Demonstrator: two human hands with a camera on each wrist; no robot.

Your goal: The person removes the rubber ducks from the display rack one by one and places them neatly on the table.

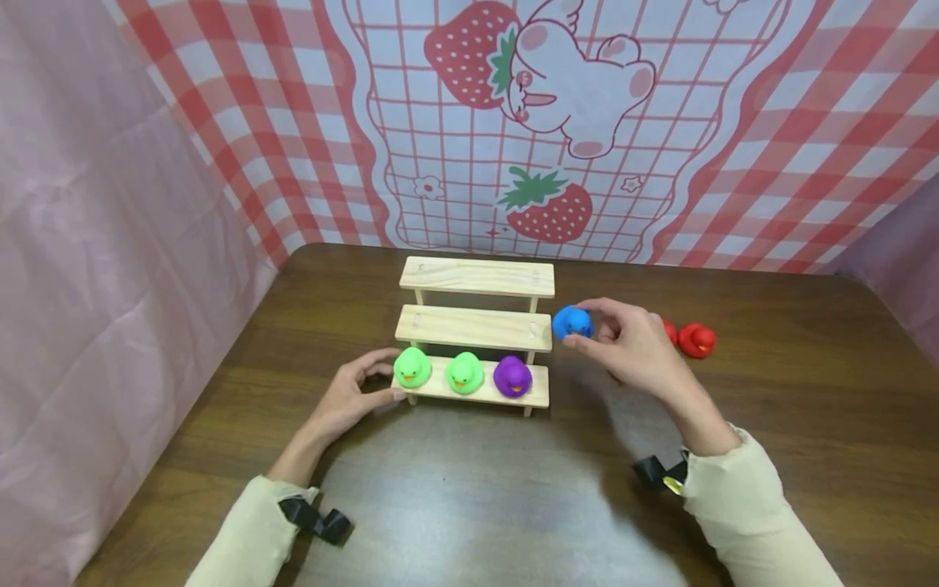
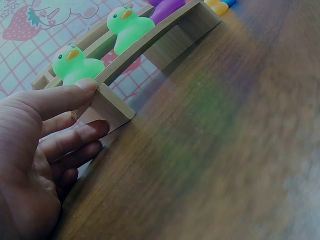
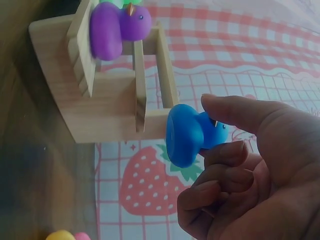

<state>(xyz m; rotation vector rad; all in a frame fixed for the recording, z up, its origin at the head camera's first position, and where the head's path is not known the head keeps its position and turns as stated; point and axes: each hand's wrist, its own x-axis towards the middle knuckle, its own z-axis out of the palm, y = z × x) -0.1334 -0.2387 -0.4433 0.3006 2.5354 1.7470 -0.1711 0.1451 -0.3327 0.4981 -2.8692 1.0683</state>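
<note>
A three-tier wooden display stand (image 1: 477, 328) is on the table. On its lowest step sit a green rubber duck (image 1: 412, 368) at the left end, another green rubber duck (image 1: 465, 373) in the middle and a purple rubber duck (image 1: 513, 377) at the right. My left hand (image 1: 359, 391) grips the left end of that step, its thumb (image 2: 86, 86) on the front edge beside the duck. Between thumb and fingers, my right hand (image 1: 634, 342) pinches a blue rubber duck (image 3: 186, 135), held just off the right end of the middle step.
A red rubber duck (image 1: 697, 340) lies right of the stand, with another red one (image 1: 670, 332) partly hidden by my right hand. Yellow and pink pieces (image 3: 61, 235) peek in at the right wrist view's bottom edge. A strawberry-print cloth (image 1: 469, 204) hangs behind the table.
</note>
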